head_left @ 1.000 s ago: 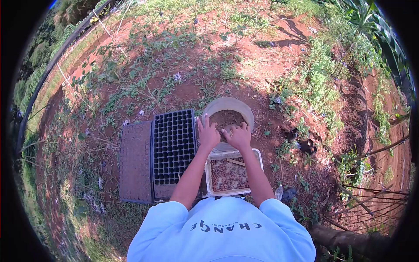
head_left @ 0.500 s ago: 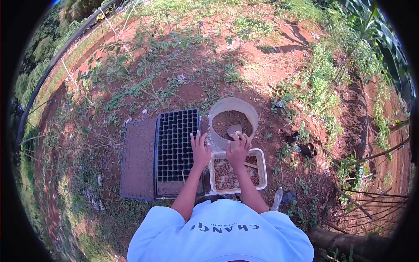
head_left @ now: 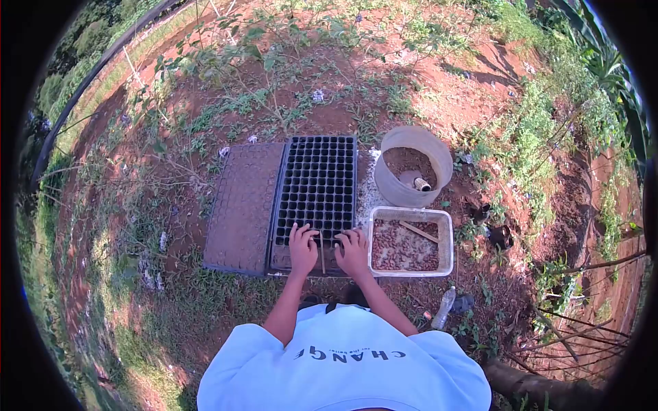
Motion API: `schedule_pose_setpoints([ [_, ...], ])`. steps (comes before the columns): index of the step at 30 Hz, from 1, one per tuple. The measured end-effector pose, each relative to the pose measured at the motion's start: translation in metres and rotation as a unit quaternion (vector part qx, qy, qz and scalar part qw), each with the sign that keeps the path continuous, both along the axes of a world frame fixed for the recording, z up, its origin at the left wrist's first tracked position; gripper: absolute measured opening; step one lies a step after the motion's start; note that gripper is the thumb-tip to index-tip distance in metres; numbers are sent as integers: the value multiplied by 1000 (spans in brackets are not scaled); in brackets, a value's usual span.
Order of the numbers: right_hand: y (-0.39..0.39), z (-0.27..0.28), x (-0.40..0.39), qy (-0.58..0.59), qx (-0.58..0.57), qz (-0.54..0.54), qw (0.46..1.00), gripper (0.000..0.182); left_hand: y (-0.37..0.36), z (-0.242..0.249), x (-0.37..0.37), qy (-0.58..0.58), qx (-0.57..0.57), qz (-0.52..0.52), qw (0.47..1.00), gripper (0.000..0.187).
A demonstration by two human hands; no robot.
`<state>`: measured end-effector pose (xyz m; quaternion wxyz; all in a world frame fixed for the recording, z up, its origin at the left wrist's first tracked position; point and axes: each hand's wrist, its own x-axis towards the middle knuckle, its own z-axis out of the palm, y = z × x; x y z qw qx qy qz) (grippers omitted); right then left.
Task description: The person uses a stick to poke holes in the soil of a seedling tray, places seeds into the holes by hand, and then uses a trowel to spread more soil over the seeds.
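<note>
A black seedling tray [head_left: 317, 181] with many small cells lies on the ground in front of me, its near rows filled with brown soil. My left hand [head_left: 302, 249] rests over these near rows, fingers apart and holding nothing. To its right my right hand [head_left: 351, 253] touches the tray near its right edge, fingers slightly bent and apart, with nothing visible in them. Between both hands a thin stick [head_left: 323, 252] lies on the soil-filled part. Beside the tray on the left is a second tray [head_left: 243, 205], covered with soil.
A round pale bucket [head_left: 411, 196] holds soil and a scoop [head_left: 421, 184]. Nearer me, a rectangular white basin [head_left: 449, 243] contains reddish-brown seeds and a flat wooden stick [head_left: 418, 231]. A clear plastic bottle [head_left: 444, 308] lies on the ground at right. Plants grow beyond the trays.
My right hand has moved from the scoop in the bucket to the tray's near end, letting the scoop go. My left hand has come down to the near rows. The view has shifted.
</note>
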<state>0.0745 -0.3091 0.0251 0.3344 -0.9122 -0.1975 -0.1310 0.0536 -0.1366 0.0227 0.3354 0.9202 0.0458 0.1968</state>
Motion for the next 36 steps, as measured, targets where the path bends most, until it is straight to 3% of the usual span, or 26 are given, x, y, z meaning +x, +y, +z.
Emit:
schedule_pose_setpoints([
  [7,59,-10,-44,22,-31,-42,998,46,61,-10,-40,-2,29,-61,998,25],
  [12,89,-23,-63,4,-51,-46,998,32,88,-16,-56,54,73,-140,986,31],
  [18,104,-25,-77,17,-42,-86,995,33,102,-20,-64,100,121,-213,964,47],
  [25,111,-21,-76,3,-55,-65,996,28,110,-22,-62,103,135,-225,960,48],
  [31,107,-20,-70,-31,-56,-128,990,32,110,-26,-61,103,144,-227,958,50],
  [36,101,-23,-67,17,-24,-152,988,36,110,-26,-61,101,133,-228,959,46],
])
